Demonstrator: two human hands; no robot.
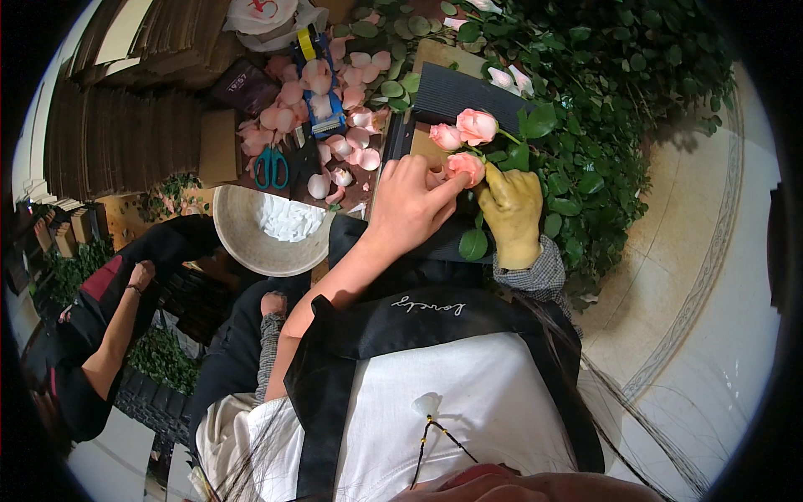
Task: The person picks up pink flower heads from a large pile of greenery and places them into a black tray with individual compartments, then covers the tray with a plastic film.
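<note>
Three pink roses are in front of me: one rose [478, 126] at the top, a smaller one [445, 136] to its left, and the nearest rose [466, 168] between my hands. My bare left hand [411, 203] reaches over from the left, its thumb and fingers closed at that nearest rose's petals. My right hand [512, 214], in a yellow glove, is curled just beneath the same bloom from the right; its fingertips are partly hidden, and the stem seems to run into them. Green rose leaves [538, 122] stick out around the blooms.
Loose pink petals [288, 105] cover the table at the left, around teal-handled scissors [272, 169] and a blue tool [322, 92]. A bowl [230, 230] holds white pieces. Leafy stems [602, 159] are heaped at right, beside a black box [460, 90]. Another person's arm [117, 335] shows at lower left.
</note>
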